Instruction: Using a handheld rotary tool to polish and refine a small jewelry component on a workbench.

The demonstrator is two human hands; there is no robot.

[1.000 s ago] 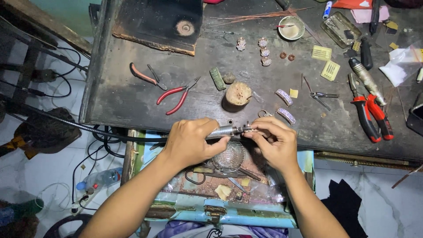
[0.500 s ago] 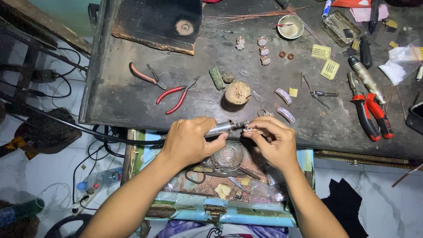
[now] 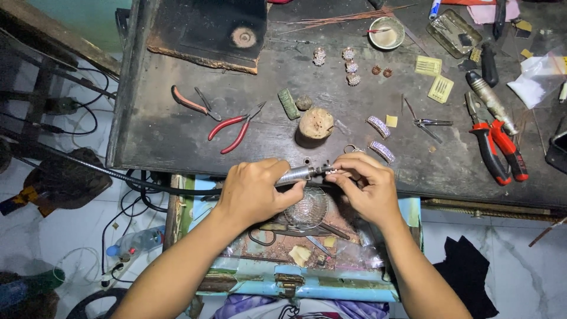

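Head view: two bare hands meet at the near edge of the dark workbench [image 3: 177,136], just in front of the wooden stump [image 3: 316,123].
Left hand [image 3: 257,192]: fingers curled fully around the metal rotary handpiece [image 3: 295,175], whose black flexible shaft [image 3: 118,175] trails off away from the stump.
Right hand [image 3: 369,189]: fingertips pinched closed on a small sparkling piece [image 3: 335,172], held against the tool's tip.
Small piece: sits between both hands, directly in front of the stump; likely light, stiff and slippery, best pinched by its edges.
Handpiece: looks rigid and smooth; a grip on the barrel suits it.
Near the stump: red-handled pliers [image 3: 236,127] to one side, two stone-set bands [image 3: 378,126] to the other.
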